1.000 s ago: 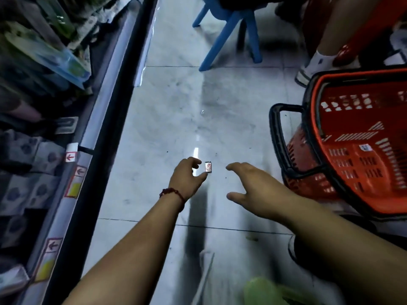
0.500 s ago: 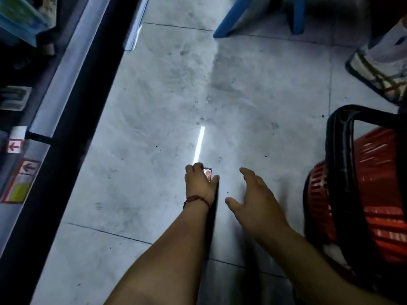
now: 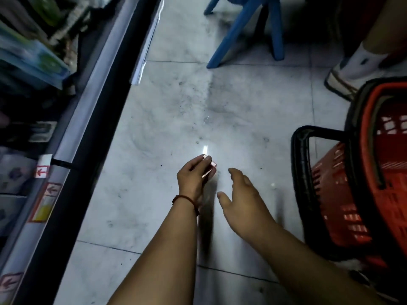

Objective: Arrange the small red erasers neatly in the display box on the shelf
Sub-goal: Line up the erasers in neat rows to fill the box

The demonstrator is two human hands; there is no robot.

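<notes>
Head cam has us looking down at the floor tiles (image 3: 167,119) between the shelf (image 3: 72,133) and the red shopping basket (image 3: 374,194). What's changed: a second ago the little red eraser (image 3: 213,164) was poking out past the fingertips of our left hand (image 3: 195,176) with the hand reaching flat and low, and now the hand has turned and curled in around it, so we'd say the pickup off the floor is basically done. The fingers are closed narrow on it, pinching it near the tips with only one corner showing. Our right hand (image 3: 241,200) is empty, fingers loosely spread, just beside the left hand on the basket side, and it hasn't done much in that time. For the task that means one stray eraser recovered, but it's nowhere near the display box yet, and we can't pick that box out among the blurry goods on the shelf. The eraser itself looks tiny, flat and rectangular, reddish-pink with a glossy wrapper catching the floor glare; any print on it is too small to read.
</notes>
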